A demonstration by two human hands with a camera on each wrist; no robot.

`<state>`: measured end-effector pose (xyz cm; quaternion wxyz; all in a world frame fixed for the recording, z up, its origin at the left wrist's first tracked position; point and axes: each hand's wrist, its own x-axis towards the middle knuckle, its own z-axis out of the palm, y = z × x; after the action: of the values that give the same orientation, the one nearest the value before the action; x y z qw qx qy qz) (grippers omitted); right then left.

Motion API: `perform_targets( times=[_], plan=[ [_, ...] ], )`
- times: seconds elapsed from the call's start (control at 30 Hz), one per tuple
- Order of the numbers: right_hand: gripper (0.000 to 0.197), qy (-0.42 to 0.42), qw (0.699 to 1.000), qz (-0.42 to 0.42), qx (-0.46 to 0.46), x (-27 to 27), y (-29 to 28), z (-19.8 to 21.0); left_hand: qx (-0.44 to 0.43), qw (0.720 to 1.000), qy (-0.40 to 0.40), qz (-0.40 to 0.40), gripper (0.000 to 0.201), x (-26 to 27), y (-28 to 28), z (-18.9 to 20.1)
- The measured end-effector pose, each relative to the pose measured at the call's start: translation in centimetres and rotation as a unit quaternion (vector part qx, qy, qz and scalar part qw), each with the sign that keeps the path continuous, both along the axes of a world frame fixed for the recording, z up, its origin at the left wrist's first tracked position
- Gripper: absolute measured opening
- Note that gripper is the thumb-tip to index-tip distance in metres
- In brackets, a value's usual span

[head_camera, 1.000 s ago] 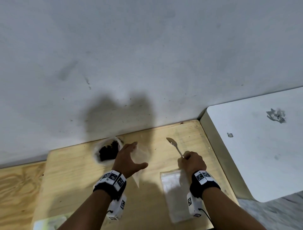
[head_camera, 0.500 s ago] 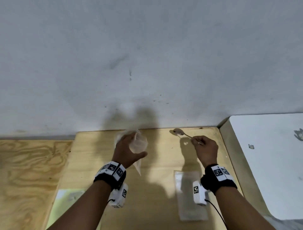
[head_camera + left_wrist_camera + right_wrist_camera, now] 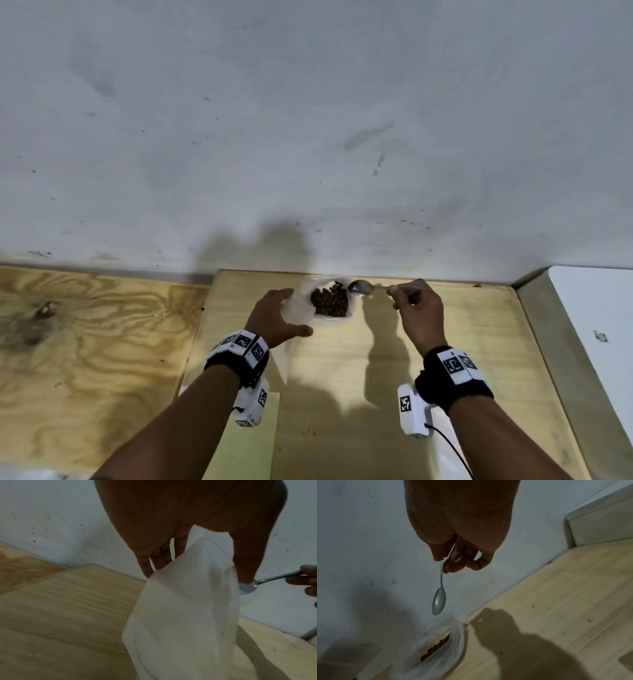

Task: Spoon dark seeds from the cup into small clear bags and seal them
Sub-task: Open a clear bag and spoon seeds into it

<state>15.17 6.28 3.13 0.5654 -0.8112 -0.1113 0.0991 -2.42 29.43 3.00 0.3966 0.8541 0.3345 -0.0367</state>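
A clear plastic cup (image 3: 330, 317) of dark seeds (image 3: 329, 301) stands on the light wooden board by the wall. My left hand (image 3: 296, 311) is just left of the cup. Its fingers and thumb pinch the mouth of a small clear bag (image 3: 185, 608), which hangs down and looks empty. My right hand (image 3: 399, 294) pinches the handle of a metal spoon (image 3: 359, 287). The spoon's bowl (image 3: 438, 601) is empty and hovers at the cup's far right rim. The cup (image 3: 447, 646) shows blurred in the right wrist view.
The light wooden board (image 3: 445, 342) lies against a grey wall (image 3: 308, 137). A white panel (image 3: 589, 325) borders it on the right and darker plywood (image 3: 85, 342) on the left. A green sheet (image 3: 253, 445) and flat clear bags (image 3: 445, 459) lie near me.
My right hand has carried the spoon left, up to the cup's rim. The cup, hidden behind my left hand half a second ago, now shows to its right. The bag stays in my left hand.
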Motion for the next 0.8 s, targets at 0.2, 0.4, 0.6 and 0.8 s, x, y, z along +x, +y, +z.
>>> perform_targets(
  times=[0.2,0.4,0.6,0.8],
  plan=[
    [0.022,0.031,0.999,0.001,-0.043,-0.4,4.0,-2.8,-0.050,0.996,0.051,-0.057,0.101,1.6,1.4,-1.1],
    [0.023,0.036,0.996,-0.007,-0.081,0.2,5.0,-4.1,-0.060,0.989,0.080,-0.105,0.109,3.4,1.7,-1.7],
    [0.016,0.077,0.994,0.006,-0.079,-0.8,5.2,-5.5,-0.054,0.992,0.060,-0.092,0.107,4.1,1.4,-1.9],
    [0.012,0.165,0.984,-0.005,-0.066,-2.6,7.2,-7.0,-0.065,0.993,0.057,-0.083,0.106,3.8,1.6,-1.9]
  ],
)
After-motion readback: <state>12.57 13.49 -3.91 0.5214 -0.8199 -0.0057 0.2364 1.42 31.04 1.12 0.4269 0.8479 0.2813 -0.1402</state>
